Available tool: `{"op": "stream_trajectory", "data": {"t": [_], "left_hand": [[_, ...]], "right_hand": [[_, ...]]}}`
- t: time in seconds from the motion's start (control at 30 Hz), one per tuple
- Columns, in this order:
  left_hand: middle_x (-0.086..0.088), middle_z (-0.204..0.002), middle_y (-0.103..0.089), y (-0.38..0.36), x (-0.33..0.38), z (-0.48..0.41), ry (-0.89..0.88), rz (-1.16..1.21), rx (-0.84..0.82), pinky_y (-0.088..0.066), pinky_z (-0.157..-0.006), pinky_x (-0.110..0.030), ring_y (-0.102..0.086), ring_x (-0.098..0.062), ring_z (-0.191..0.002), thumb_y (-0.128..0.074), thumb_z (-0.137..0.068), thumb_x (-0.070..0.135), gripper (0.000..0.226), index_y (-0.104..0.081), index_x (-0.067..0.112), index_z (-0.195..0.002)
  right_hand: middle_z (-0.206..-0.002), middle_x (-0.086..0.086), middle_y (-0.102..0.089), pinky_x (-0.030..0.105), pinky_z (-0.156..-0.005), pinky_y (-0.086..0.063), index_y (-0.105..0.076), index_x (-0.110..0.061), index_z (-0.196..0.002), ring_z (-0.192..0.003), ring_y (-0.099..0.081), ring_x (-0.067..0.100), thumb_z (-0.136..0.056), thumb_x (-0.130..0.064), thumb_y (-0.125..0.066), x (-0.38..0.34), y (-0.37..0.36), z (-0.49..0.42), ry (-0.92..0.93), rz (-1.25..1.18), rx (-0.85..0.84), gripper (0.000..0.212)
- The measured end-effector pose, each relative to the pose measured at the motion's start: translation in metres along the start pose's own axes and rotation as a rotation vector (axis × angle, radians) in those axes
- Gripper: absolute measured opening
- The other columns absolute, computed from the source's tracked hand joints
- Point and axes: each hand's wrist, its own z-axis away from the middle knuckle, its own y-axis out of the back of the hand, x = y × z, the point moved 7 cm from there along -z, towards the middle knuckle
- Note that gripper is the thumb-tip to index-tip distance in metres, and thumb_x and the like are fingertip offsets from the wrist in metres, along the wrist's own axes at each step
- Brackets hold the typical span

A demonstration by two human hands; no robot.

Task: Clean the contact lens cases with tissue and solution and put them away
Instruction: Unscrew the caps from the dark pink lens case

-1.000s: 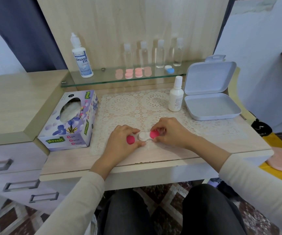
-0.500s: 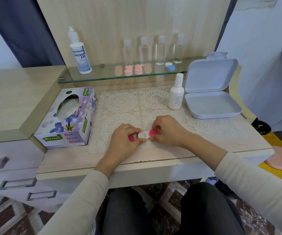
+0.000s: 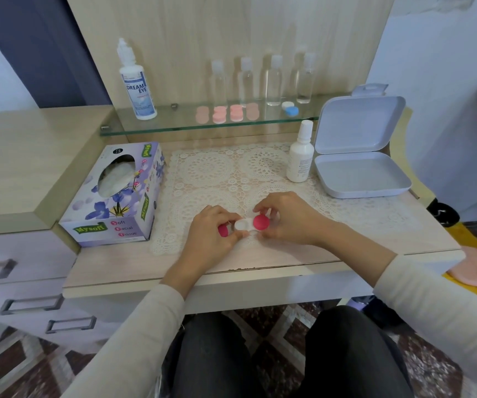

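Note:
A white contact lens case (image 3: 243,224) lies on the lace mat between my hands. My right hand (image 3: 286,218) pinches its magenta right cap (image 3: 261,222). My left hand (image 3: 213,234) holds the case's left end, with a loose magenta cap (image 3: 223,230) tucked in its fingers. The left well is uncovered. A small white solution bottle (image 3: 300,156) stands at the mat's far right, next to an open pale storage box (image 3: 360,173). The tissue box (image 3: 116,196) sits to the left.
A glass shelf (image 3: 174,126) at the back carries a large Dream Eye bottle (image 3: 137,81), several clear bottles (image 3: 273,80), pink lens cases (image 3: 227,113) and a blue-and-white case (image 3: 290,108). Drawers (image 3: 25,282) are at the left. The lace mat (image 3: 231,173) covers the desk's middle.
The view has tilted slightly. My left hand has drawn the loose magenta cap further into its fingers, and my right hand's fingers have shifted around the right cap.

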Motion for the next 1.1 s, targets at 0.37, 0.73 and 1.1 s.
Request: {"op": "stream_trajectory", "data": {"t": [0.37,0.73,1.1], "left_hand": [[-0.002,-0.087,-0.061,-0.001,0.001,0.002,0.004,0.001,-0.006,-0.031,-0.074,-0.006,-0.048,-0.009,-0.082,-0.076,-0.072,0.026,0.029,-0.071,0.012,-0.097],[-0.005,-0.089,-0.062,0.0,0.002,0.002,-0.007,0.008,-0.006,-0.032,-0.073,-0.007,-0.05,-0.011,-0.082,-0.076,-0.073,0.023,0.03,-0.071,0.01,-0.099],[-0.004,-0.088,-0.061,-0.001,0.002,0.003,-0.011,0.015,-0.008,-0.031,-0.072,-0.002,-0.053,-0.012,-0.082,-0.076,-0.073,0.025,0.031,-0.071,0.01,-0.1]], "right_hand": [[-0.099,0.002,-0.063,0.035,-0.074,-0.046,-0.068,-0.016,-0.105,-0.092,-0.054,0.021,-0.083,-0.013,-0.059,-0.009,-0.003,-0.001,0.001,0.132,-0.074,0.024],[-0.102,0.0,-0.058,0.028,-0.069,-0.038,-0.063,-0.022,-0.108,-0.096,-0.052,0.019,-0.085,-0.023,-0.058,-0.011,0.0,0.0,-0.047,0.276,-0.069,0.024],[-0.099,0.007,-0.061,0.03,-0.066,-0.038,-0.055,-0.01,-0.101,-0.088,-0.055,0.024,-0.086,-0.039,-0.055,-0.008,-0.004,0.001,-0.116,0.314,-0.06,0.032]]}}
